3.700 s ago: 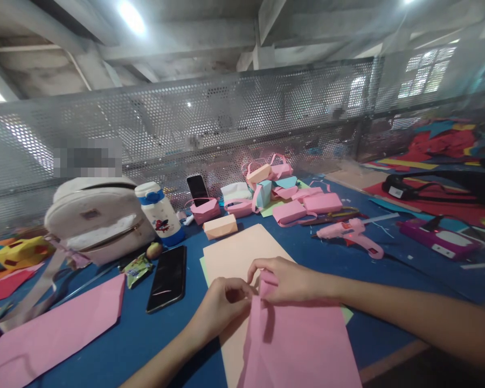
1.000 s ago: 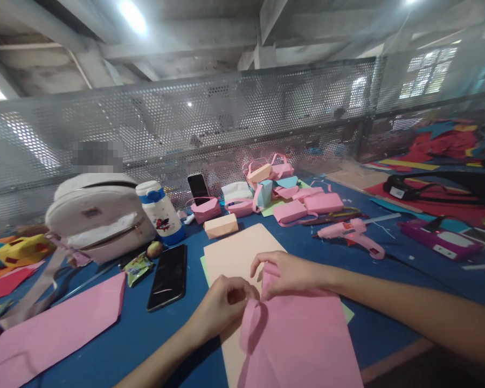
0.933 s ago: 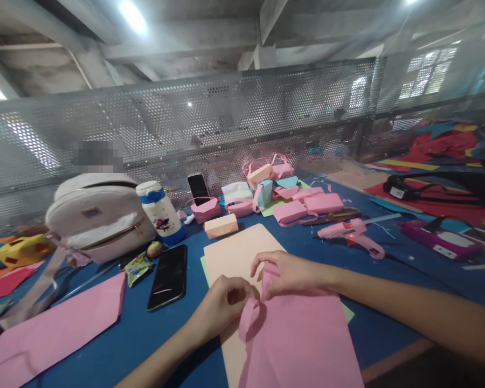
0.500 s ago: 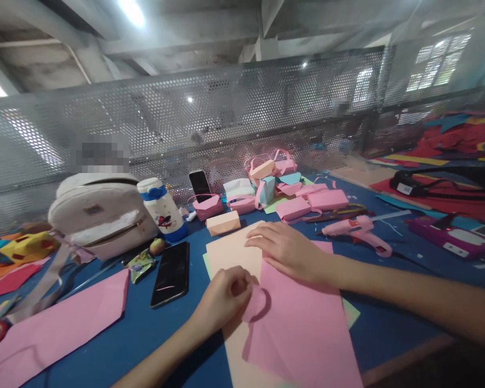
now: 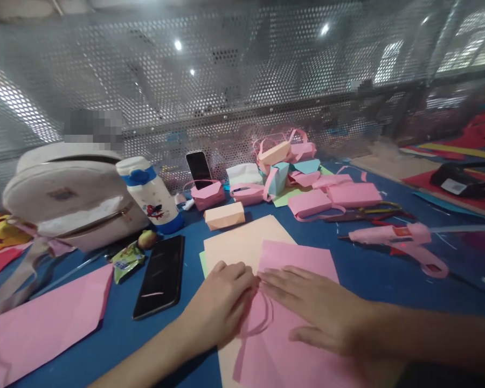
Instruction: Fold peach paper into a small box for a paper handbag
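Observation:
My left hand [image 5: 225,302] is closed, its fingers pinching the left edge of a pink sheet of paper [image 5: 299,254]. Below the fingertips a part of the pink paper curls into a loop [image 5: 267,318]; whether this is a separate strip I cannot tell. My right hand [image 5: 315,304] lies flat on the pink sheet with fingers stretched, their tips touching close by the left hand. Underneath is a peach sheet [image 5: 246,237], with a light green corner [image 5: 203,264] showing at its left.
A pink glue gun [image 5: 396,237] and pliers [image 5: 364,212] lie right. Small folded pink paper bags [image 5: 208,195] and a peach one [image 5: 225,215] stand behind. Left are a black phone [image 5: 161,277], a snack packet [image 5: 128,261], a bottle [image 5: 151,196], a white backpack [image 5: 76,188] and pink paper [image 5: 52,323].
My right hand has slid down and nearer over the pink sheet, its fingers now beside the left hand. My left hand still pinches the paper. The camera view has tilted downward.

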`<state>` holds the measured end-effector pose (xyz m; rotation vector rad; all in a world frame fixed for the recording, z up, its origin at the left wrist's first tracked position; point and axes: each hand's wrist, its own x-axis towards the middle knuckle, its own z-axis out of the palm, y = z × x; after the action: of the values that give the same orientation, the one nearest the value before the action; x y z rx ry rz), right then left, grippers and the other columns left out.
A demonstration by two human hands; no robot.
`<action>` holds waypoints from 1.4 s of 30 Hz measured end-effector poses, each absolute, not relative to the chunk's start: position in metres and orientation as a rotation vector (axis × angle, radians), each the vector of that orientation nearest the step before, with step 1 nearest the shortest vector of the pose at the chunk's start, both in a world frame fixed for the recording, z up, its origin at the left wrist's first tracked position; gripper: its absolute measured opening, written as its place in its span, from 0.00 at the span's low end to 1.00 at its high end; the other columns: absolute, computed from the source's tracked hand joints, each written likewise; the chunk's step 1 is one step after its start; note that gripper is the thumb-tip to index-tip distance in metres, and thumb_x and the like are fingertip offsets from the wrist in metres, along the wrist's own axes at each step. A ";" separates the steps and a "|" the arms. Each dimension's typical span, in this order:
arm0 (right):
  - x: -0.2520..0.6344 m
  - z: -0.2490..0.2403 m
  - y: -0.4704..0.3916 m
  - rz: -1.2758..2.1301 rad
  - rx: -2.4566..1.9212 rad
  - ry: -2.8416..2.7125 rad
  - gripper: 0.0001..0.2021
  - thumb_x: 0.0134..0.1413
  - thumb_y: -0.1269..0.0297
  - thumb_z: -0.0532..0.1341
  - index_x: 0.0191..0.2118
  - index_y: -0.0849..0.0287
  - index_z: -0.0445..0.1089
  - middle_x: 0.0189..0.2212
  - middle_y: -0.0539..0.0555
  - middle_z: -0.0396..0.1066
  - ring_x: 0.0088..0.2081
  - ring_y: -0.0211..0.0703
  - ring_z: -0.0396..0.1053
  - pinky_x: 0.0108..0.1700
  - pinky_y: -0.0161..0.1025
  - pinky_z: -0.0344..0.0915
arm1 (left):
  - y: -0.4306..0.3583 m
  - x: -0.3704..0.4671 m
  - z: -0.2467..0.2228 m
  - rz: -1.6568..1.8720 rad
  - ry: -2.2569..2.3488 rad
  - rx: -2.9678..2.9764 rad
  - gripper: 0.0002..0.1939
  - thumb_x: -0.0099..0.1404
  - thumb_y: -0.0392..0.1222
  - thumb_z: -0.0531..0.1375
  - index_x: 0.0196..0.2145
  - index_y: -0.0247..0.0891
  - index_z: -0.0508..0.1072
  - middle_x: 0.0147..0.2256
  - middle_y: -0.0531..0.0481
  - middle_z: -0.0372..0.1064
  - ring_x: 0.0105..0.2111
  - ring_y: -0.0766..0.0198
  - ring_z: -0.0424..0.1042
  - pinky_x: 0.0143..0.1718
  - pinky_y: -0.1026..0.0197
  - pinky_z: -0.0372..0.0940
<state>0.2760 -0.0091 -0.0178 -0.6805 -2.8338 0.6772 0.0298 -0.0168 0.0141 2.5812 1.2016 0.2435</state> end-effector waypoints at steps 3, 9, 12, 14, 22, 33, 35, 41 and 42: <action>0.279 -0.023 -0.010 0.639 -0.669 -2.793 0.35 0.66 0.54 0.55 0.70 0.58 0.40 0.69 0.56 0.40 0.70 0.49 0.39 0.70 0.51 0.37 | -0.019 0.030 0.010 0.315 1.218 2.463 0.12 0.69 0.30 0.47 0.38 0.39 0.68 0.35 0.50 0.66 0.36 0.59 0.64 0.38 0.57 0.54; 0.274 -0.016 -0.004 0.717 -0.640 -2.769 0.41 0.56 0.56 0.64 0.70 0.58 0.44 0.68 0.58 0.44 0.68 0.53 0.46 0.69 0.51 0.43 | -0.021 0.031 0.008 0.357 1.302 2.307 0.12 0.71 0.34 0.46 0.38 0.41 0.69 0.35 0.50 0.65 0.36 0.58 0.64 0.38 0.55 0.53; 0.272 -0.008 -0.002 0.713 -0.676 -2.762 0.35 0.59 0.53 0.62 0.68 0.55 0.52 0.67 0.59 0.47 0.67 0.55 0.49 0.68 0.53 0.46 | -0.020 0.031 0.007 0.346 1.303 2.288 0.12 0.71 0.35 0.47 0.37 0.41 0.69 0.34 0.50 0.65 0.36 0.58 0.64 0.38 0.54 0.53; 0.272 -0.004 -0.004 0.674 -0.684 -2.742 0.31 0.61 0.54 0.61 0.67 0.53 0.55 0.67 0.59 0.48 0.67 0.55 0.49 0.68 0.53 0.47 | -0.019 0.030 0.007 0.347 1.295 2.284 0.11 0.71 0.36 0.47 0.37 0.41 0.68 0.34 0.50 0.66 0.36 0.57 0.65 0.37 0.54 0.53; 0.272 -0.003 -0.006 0.672 -0.701 -2.726 0.29 0.61 0.55 0.60 0.66 0.50 0.56 0.66 0.57 0.50 0.67 0.54 0.50 0.68 0.54 0.48 | -0.019 0.030 0.008 0.354 1.281 2.286 0.12 0.71 0.36 0.46 0.38 0.43 0.69 0.34 0.49 0.66 0.35 0.57 0.64 0.37 0.54 0.52; 0.273 -0.014 -0.007 0.712 -0.678 -2.741 0.34 0.54 0.62 0.64 0.66 0.52 0.57 0.69 0.58 0.45 0.68 0.56 0.47 0.68 0.55 0.44 | -0.022 0.030 0.012 0.274 1.234 2.439 0.12 0.70 0.33 0.45 0.41 0.41 0.67 0.37 0.48 0.65 0.35 0.58 0.63 0.37 0.56 0.53; 0.274 -0.013 -0.009 0.683 -0.693 -2.735 0.33 0.54 0.62 0.64 0.66 0.52 0.57 0.68 0.58 0.46 0.68 0.55 0.47 0.68 0.55 0.45 | -0.021 0.029 0.013 0.261 1.201 2.435 0.13 0.70 0.32 0.45 0.41 0.41 0.67 0.36 0.49 0.65 0.34 0.58 0.63 0.36 0.56 0.52; 0.275 -0.011 -0.011 0.663 -0.681 -2.691 0.32 0.55 0.63 0.62 0.65 0.53 0.58 0.68 0.58 0.48 0.67 0.54 0.49 0.68 0.53 0.46 | -0.017 0.028 0.013 0.282 1.186 2.408 0.14 0.69 0.32 0.45 0.39 0.41 0.69 0.33 0.50 0.65 0.34 0.59 0.64 0.36 0.56 0.52; 0.275 -0.011 -0.011 0.665 -0.685 -2.681 0.31 0.56 0.62 0.62 0.65 0.53 0.58 0.68 0.58 0.48 0.67 0.53 0.49 0.68 0.53 0.45 | -0.016 0.028 0.013 0.296 1.182 2.404 0.14 0.69 0.32 0.45 0.39 0.41 0.69 0.33 0.50 0.65 0.33 0.59 0.64 0.36 0.56 0.52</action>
<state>0.2748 -0.0113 -0.0110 -0.6847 -2.6807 0.6652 0.0279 -0.0165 0.0126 2.4036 1.1819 0.2955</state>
